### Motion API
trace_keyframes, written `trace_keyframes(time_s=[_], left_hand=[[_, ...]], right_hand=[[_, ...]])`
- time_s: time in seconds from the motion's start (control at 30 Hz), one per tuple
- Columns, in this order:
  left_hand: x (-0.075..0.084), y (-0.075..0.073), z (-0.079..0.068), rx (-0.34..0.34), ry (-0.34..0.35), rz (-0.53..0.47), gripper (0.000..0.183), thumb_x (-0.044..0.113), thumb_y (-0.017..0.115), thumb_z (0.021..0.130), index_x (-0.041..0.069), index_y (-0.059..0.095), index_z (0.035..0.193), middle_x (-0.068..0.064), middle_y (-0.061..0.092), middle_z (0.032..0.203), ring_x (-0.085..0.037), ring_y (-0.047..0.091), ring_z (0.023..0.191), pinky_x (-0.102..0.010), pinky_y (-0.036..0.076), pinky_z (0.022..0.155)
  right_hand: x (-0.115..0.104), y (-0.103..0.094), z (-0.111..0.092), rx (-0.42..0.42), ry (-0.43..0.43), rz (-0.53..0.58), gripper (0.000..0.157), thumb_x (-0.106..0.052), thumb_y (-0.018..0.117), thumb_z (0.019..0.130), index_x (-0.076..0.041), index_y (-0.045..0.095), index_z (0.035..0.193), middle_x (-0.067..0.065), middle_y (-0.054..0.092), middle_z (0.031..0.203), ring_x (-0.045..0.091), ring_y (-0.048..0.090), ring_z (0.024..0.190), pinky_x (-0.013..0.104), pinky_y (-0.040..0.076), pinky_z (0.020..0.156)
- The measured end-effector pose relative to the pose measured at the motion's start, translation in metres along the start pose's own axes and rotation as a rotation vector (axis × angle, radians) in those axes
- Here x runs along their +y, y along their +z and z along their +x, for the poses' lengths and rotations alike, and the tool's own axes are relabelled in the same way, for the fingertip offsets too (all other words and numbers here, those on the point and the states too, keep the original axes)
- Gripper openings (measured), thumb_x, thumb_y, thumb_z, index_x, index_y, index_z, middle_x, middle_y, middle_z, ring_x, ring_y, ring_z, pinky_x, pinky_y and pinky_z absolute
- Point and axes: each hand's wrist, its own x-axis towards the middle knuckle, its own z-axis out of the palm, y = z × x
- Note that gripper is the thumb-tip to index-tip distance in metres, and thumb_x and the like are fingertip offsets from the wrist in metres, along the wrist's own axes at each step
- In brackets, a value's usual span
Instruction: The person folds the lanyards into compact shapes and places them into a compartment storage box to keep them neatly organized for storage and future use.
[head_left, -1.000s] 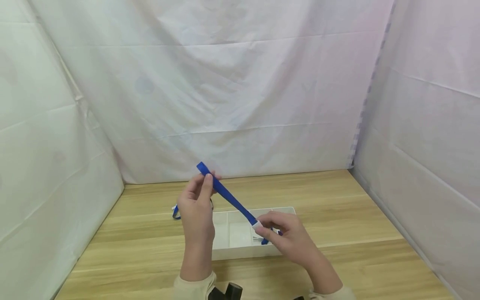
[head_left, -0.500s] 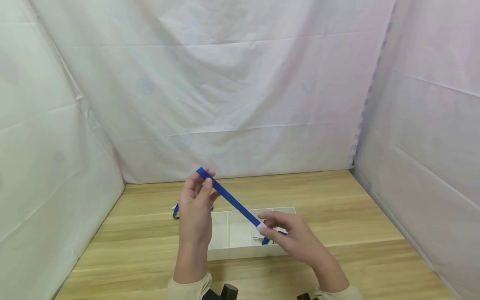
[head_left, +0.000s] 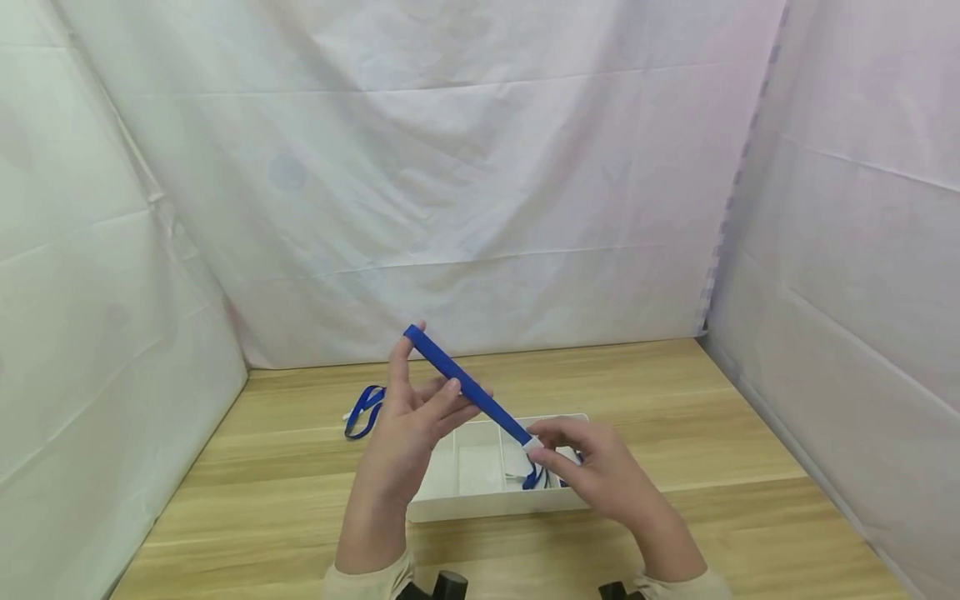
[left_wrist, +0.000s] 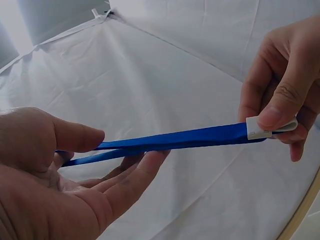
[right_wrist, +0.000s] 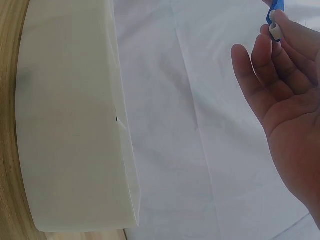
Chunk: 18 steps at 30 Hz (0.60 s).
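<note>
A flat blue lanyard [head_left: 480, 393] is stretched slantwise between both hands above the white box. Its looped end passes over the raised index finger of my left hand [head_left: 408, 429]. In the left wrist view the left thumb lies along the lanyard [left_wrist: 195, 138], with the other fingers spread loosely below; a gap shows between thumb and fingers. My right hand [head_left: 600, 471] pinches the white plastic clip [head_left: 533, 444] at the lower end between thumb and fingers. The right wrist view shows that clip [right_wrist: 275, 31] at the right fingertips [right_wrist: 262, 45].
Below the hands stands a white divided box [head_left: 495, 504] on the wooden table [head_left: 247, 492]. Blue cords and white pieces [head_left: 531, 477] lie in its right compartments. Another blue lanyard [head_left: 363, 417] lies left of the box. White cloth [head_left: 465, 208] hangs behind and at both sides.
My left hand has opened from a thumb-and-finger pinch, its index finger now raised in the loop. The right hand has shifted slightly right, keeping the clip. The other lanyard shows more fully.
</note>
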Motion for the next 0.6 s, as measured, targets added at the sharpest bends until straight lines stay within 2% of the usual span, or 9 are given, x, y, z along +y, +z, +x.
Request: trace_keyframes(time_s=[0.1, 0.23, 0.33, 0.43, 0.53, 0.6], left_hand=[[0.0006, 0.0004, -0.0005, 0.023, -0.025, 0.040, 0.075, 0.009, 0.051, 0.112, 0.055, 0.017, 0.163, -0.028, 0.067, 0.130, -0.031, 0.080, 0.105, -0.040, 0.063, 0.099], [0.0006, -0.0004, -0.0009, 0.028, -0.025, 0.088, 0.071, 0.013, 0.049, 0.113, 0.054, 0.019, 0.163, -0.024, 0.073, 0.120, -0.029, 0.081, 0.101, -0.041, 0.063, 0.098], [0.0006, -0.0028, -0.0010, 0.008, 0.003, 0.113, 0.070, 0.014, 0.051, 0.113, 0.052, 0.021, 0.163, -0.014, 0.079, 0.108, -0.025, 0.080, 0.101, -0.039, 0.061, 0.101], [0.0005, -0.0057, -0.0008, -0.014, 0.029, 0.128, 0.071, 0.014, 0.054, 0.112, 0.049, 0.021, 0.165, -0.003, 0.080, 0.101, -0.021, 0.075, 0.098, -0.037, 0.055, 0.097], [0.0004, -0.0076, -0.0008, -0.034, 0.035, 0.128, 0.073, 0.015, 0.055, 0.112, 0.049, 0.019, 0.165, 0.003, 0.081, 0.103, -0.017, 0.073, 0.096, -0.036, 0.053, 0.094], [0.0005, -0.0078, -0.0008, -0.050, 0.041, 0.128, 0.073, 0.015, 0.054, 0.112, 0.048, 0.017, 0.166, -0.003, 0.083, 0.110, -0.017, 0.074, 0.097, -0.036, 0.053, 0.094]], right_hand=[[-0.0002, -0.0007, -0.0001, 0.005, 0.004, -0.002, 0.019, -0.019, 0.077, 0.099, -0.018, 0.078, 0.118, -0.004, 0.078, 0.087, 0.004, 0.065, 0.078, 0.024, 0.053, 0.065], [0.0007, -0.0007, -0.0006, 0.015, -0.019, 0.000, 0.020, -0.016, 0.078, 0.098, -0.017, 0.077, 0.118, -0.008, 0.077, 0.086, 0.004, 0.066, 0.079, 0.025, 0.054, 0.068], [0.0016, -0.0005, -0.0011, 0.025, -0.031, -0.008, 0.022, -0.015, 0.078, 0.097, -0.016, 0.077, 0.119, -0.010, 0.077, 0.086, 0.004, 0.066, 0.079, 0.024, 0.054, 0.070], [0.0024, -0.0005, -0.0012, 0.031, -0.041, -0.018, 0.024, -0.014, 0.079, 0.097, -0.015, 0.078, 0.121, -0.010, 0.077, 0.086, 0.003, 0.065, 0.080, 0.025, 0.054, 0.069], [0.0037, -0.0005, -0.0010, 0.041, -0.053, -0.030, 0.024, -0.014, 0.079, 0.096, -0.016, 0.078, 0.121, -0.012, 0.076, 0.085, 0.003, 0.063, 0.078, 0.024, 0.052, 0.065], [0.0043, -0.0008, -0.0010, 0.045, -0.059, -0.028, 0.022, -0.014, 0.080, 0.096, -0.017, 0.080, 0.117, -0.011, 0.077, 0.087, 0.003, 0.062, 0.077, 0.023, 0.050, 0.063]])
